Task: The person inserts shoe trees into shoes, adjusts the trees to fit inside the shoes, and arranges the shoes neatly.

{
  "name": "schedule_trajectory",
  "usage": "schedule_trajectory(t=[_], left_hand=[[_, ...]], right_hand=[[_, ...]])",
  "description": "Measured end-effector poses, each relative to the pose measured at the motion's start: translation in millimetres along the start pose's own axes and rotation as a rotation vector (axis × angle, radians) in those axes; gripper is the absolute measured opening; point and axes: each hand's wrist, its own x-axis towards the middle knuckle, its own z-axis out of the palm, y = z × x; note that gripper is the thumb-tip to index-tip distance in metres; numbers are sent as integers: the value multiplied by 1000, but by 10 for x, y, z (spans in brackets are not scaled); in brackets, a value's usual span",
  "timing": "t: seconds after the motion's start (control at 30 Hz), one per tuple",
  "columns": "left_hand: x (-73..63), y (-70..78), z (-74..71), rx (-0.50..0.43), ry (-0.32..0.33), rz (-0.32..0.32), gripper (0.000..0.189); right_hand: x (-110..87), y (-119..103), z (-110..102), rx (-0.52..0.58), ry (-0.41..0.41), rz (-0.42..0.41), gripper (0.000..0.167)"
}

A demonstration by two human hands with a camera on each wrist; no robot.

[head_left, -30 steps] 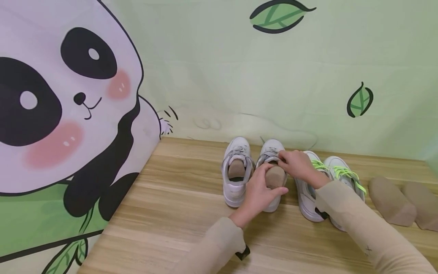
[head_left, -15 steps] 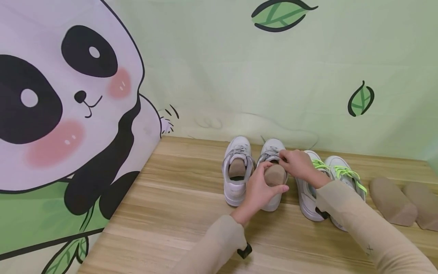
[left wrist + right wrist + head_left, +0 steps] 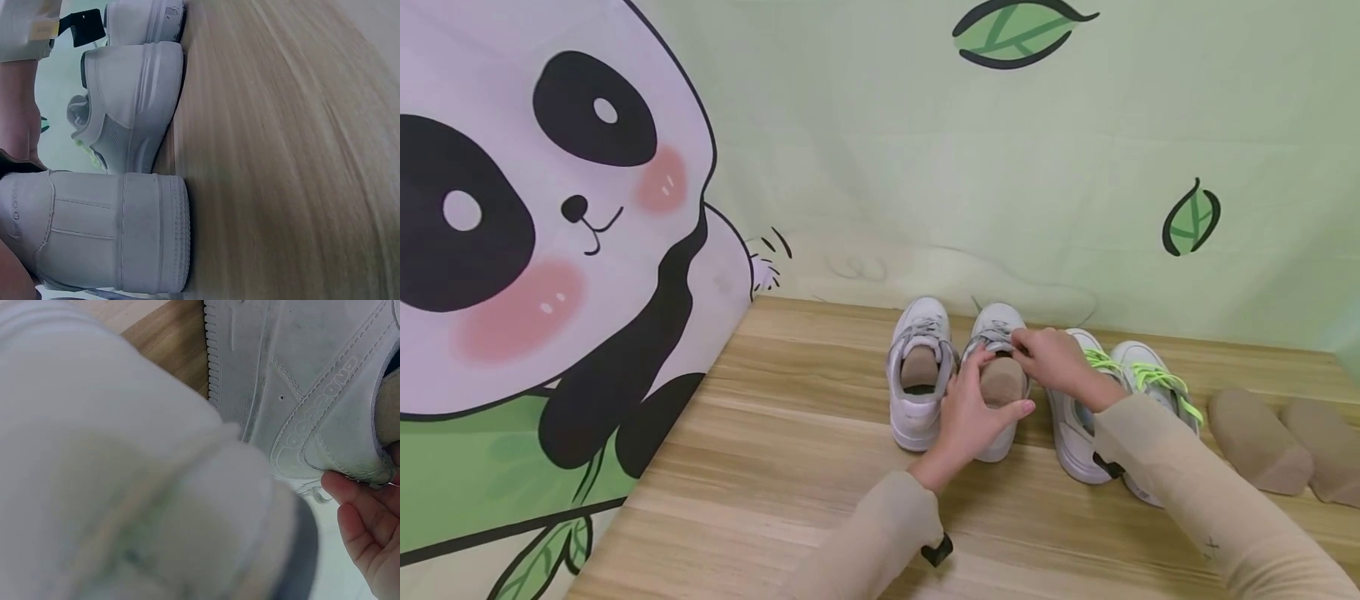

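Observation:
A white sneaker (image 3: 997,317) with grey laces stands toe to the wall, a brown shoe insert (image 3: 1002,381) sitting in its opening. My left hand (image 3: 964,421) holds the insert from behind, fingers along its left side and thumb at its near right. With my right hand (image 3: 1055,367) I pinch the upper edge of the shoe's opening near the laces. Fingers at that edge also show in the right wrist view, beside the sneaker's stitched side (image 3: 300,381). The left wrist view has the sneaker's heel (image 3: 100,231) flat on the board.
The matching sneaker (image 3: 916,425) stands close on the left with its own insert (image 3: 919,367) inside. Right of my hands is a pair of white sneakers (image 3: 1078,454) with neon laces. Two brown inserts (image 3: 1262,442) lie further right. A panda-print wall (image 3: 880,167) rises behind the wooden board (image 3: 760,467).
The insert sits slightly deeper and further forward in the sneaker, and my left fingers have shifted a little around it. My right hand keeps its place at the shoe's edge.

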Motion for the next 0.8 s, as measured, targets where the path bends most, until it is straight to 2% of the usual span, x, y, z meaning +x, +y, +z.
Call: schedule_trajectory(t=[0.1,0.3,0.43,0.5,0.67,0.73,0.8], left_hand=[[9,-4,-8,12,-2,14,75],[48,-1,-88,96,-29,92,70],[54,17,-170,81,-101,73,69],[41,45,-197,96,-116,52,70],[-25,163,-194,276,-90,77,73],[-48,195,-168,313,-87,94,73],[-61,216,-142,309,-98,95,72]], right_hand=[[6,1,-4,0,-6,-8,14],[17,4,-15,23,-18,-8,12],[21,11,-35,30,-32,-4,10],[21,16,-43,33,-44,-3,9],[17,21,-54,47,-66,-1,10],[15,26,-54,50,-66,0,10],[9,34,-55,48,-64,0,10]])
